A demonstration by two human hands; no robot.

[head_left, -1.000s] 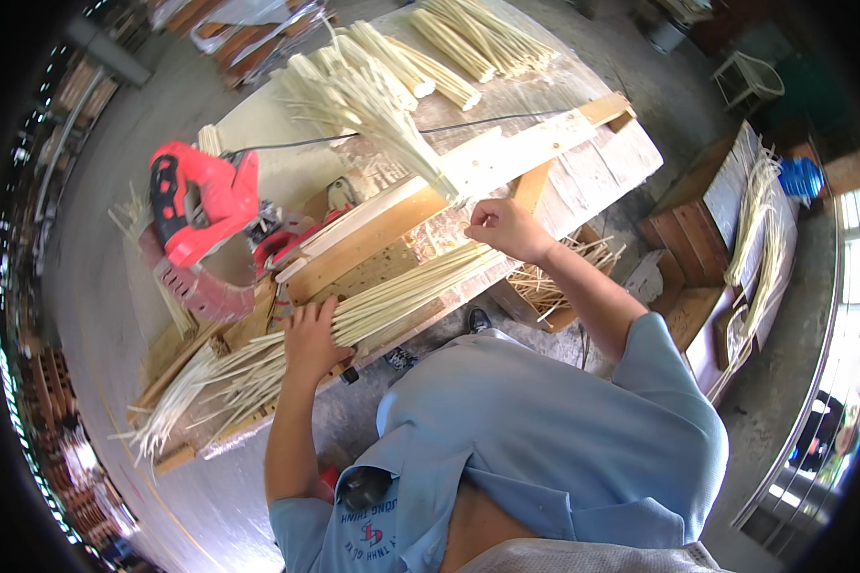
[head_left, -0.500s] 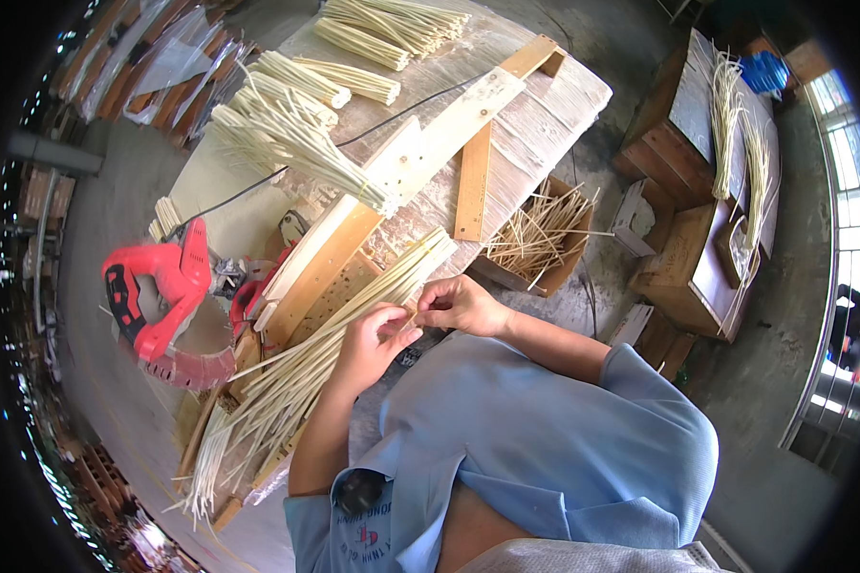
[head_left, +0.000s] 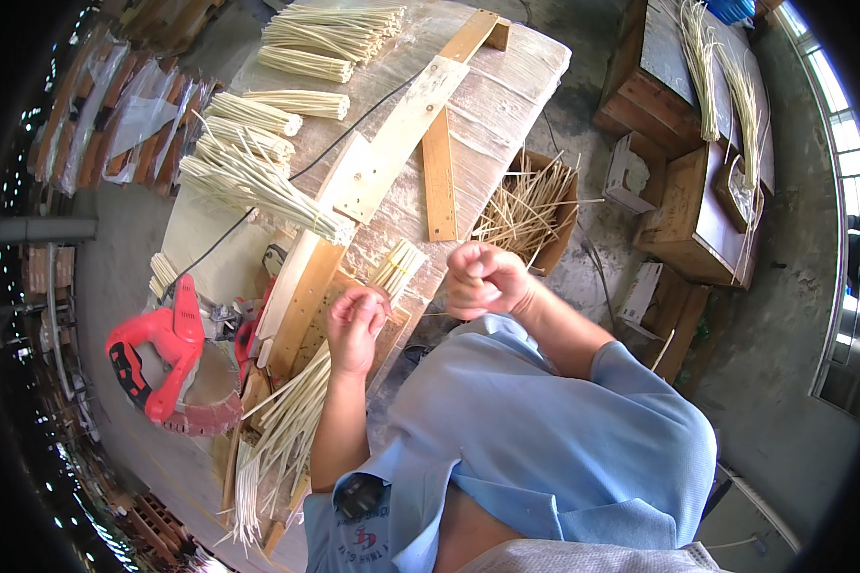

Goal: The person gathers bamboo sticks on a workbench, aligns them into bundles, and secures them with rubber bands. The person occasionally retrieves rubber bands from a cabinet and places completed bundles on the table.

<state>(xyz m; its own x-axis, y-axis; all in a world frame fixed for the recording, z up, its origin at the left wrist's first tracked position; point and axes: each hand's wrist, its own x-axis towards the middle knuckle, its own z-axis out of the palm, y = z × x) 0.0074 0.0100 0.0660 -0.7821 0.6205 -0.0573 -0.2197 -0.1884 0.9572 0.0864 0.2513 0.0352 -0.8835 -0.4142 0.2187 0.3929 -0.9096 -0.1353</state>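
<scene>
Head view showed the left hand [head_left: 355,329] clenched around a long bundle of pale sticks [head_left: 296,420] lying across the wooden jig [head_left: 301,301] on the workbench [head_left: 506,86]. The right hand [head_left: 485,280] was closed in a fist just off the bench edge; whether it pinched a tie I could not tell. Several finished bundles [head_left: 253,112] lay further along, while loose sticks remained in the box [head_left: 530,201], so the bundling seemed only partly done.
</scene>
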